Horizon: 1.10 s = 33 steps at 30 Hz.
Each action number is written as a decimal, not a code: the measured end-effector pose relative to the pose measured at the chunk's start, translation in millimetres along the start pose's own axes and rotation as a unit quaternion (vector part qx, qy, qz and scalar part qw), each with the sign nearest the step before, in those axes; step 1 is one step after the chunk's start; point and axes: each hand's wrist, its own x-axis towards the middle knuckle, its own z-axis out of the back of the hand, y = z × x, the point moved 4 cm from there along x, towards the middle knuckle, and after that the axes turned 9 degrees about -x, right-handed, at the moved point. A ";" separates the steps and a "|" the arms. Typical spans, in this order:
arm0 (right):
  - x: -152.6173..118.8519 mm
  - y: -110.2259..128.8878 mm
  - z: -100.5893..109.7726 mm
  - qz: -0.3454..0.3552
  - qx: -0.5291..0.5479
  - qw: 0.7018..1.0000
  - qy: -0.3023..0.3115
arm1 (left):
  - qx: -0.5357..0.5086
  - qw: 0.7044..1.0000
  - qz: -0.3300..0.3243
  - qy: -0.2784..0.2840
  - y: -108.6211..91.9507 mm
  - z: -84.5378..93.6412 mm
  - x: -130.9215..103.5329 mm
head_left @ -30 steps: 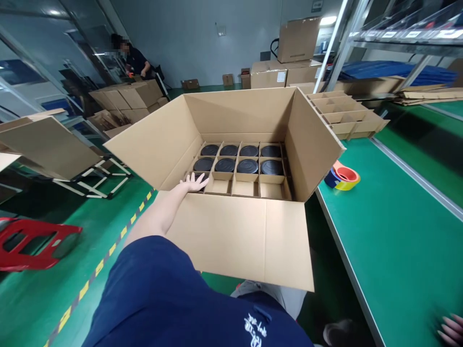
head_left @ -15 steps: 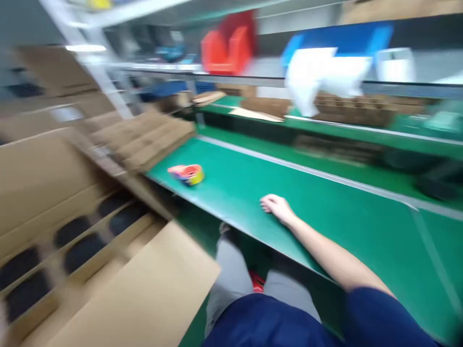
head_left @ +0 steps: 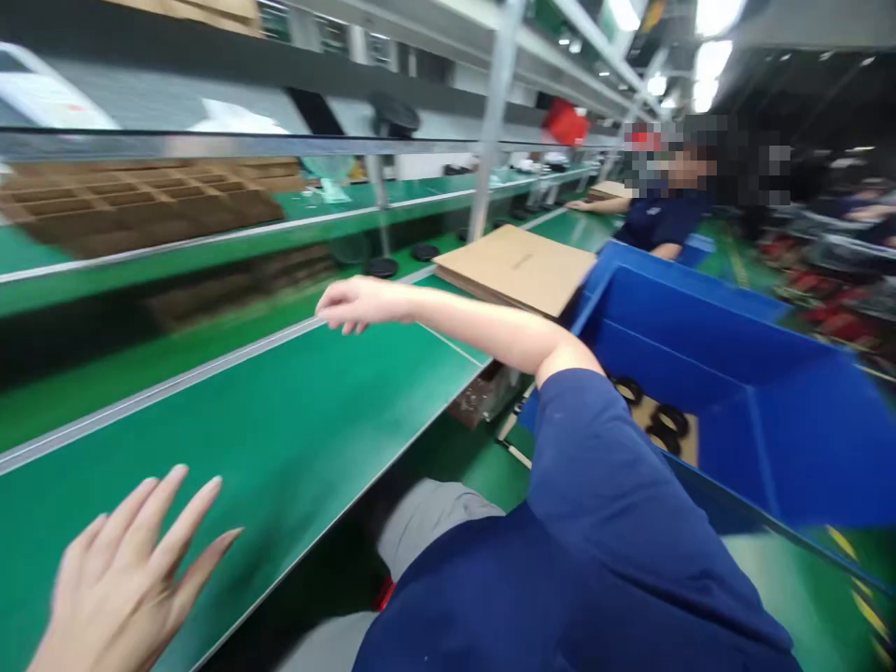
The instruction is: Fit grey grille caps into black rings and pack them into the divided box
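My left hand [head_left: 130, 569] is at the lower left above the green work surface [head_left: 301, 420]. Its fingers are spread, with nothing in them. Farther right, my right hand [head_left: 360, 303] reaches out over the back strip of the table, its fingers loosely bent and drooping. No object shows in it. Black round discs [head_left: 382, 268] lie a little beyond that hand. A stack of flat cardboard [head_left: 522, 261] rests to the right, past my right forearm.
A large blue bin [head_left: 707, 345] stands at my right, with several black rings [head_left: 672, 420] on cardboard inside. Cardboard dividers [head_left: 161, 196] sit on the shelf behind the table. A metal post [head_left: 496, 121] rises at the back. A co-worker [head_left: 665, 205] sits farther along.
The view has swung right, away from the tape roll and open carton. My left hand has come into view with fingers spread. My right arm now reaches toward the table's back.
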 end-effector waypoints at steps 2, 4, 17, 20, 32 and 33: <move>-77.2 -13.7 81.7 -0.045 -0.018 0.987 -0.152 | -0.067 0.997 -0.044 -0.003 -1.1 -44.7 40.7; -169.8 -28.4 141.9 -0.104 -0.033 0.945 -0.309 | -0.103 0.988 -0.112 0.025 -13.1 -90.0 78.8; -446.3 -217.5 71.0 -0.480 -0.134 0.855 -0.142 | -0.198 0.945 -0.167 0.200 -143.0 -262.0 225.0; -437.2 -256.5 -17.2 -0.467 -0.087 0.880 -0.017 | -0.229 0.929 -0.254 0.144 -181.0 -259.7 248.4; -423.5 -316.6 -122.3 -0.289 -0.236 0.913 -0.167 | -0.207 0.793 -0.378 0.430 -371.7 -406.6 222.1; -433.0 -322.8 -111.1 -0.268 -0.216 0.914 -0.216 | -0.197 0.793 -0.347 0.460 -371.0 -423.4 222.0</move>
